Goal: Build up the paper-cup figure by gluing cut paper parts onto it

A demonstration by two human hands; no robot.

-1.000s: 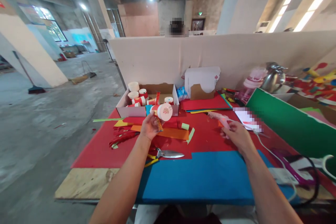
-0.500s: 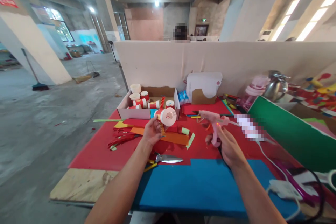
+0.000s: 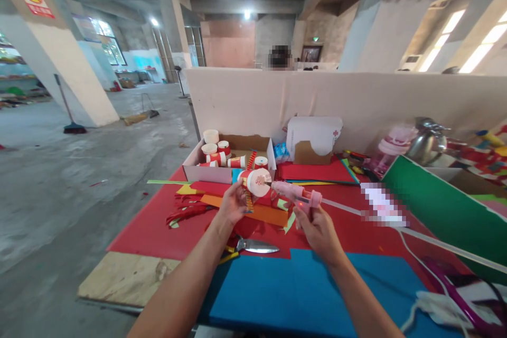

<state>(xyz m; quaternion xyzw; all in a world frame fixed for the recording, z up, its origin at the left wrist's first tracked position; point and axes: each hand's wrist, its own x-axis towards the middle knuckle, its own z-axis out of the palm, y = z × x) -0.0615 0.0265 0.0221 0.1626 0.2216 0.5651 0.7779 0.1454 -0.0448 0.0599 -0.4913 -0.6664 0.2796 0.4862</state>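
Note:
My left hand (image 3: 234,205) is closed round a red and white paper cup (image 3: 259,182), tipped so its round white base faces me. Fringed red and orange paper strips (image 3: 250,202) stick out above and below the cup. In my right hand (image 3: 320,229) is a pink glue gun (image 3: 295,193) with a small red light on. Its nozzle points left at the cup's base; whether it touches I cannot tell. A long glue stick (image 3: 344,207) runs out of its back. Scissors with yellow handles (image 3: 257,246) lie below my left hand.
A cardboard box (image 3: 209,172) with several paper cups stands at the back. Orange paper (image 3: 269,215) and red strips (image 3: 186,217) lie on the red sheet. Blue sheets (image 3: 317,290) cover the front edge. At right are a green box (image 3: 431,211), a metal kettle (image 3: 430,142) and a power cord.
My right hand has brought the glue gun leftward, turning its nozzle to the cup's base. My left hand still holds the cup. The view has shifted slightly.

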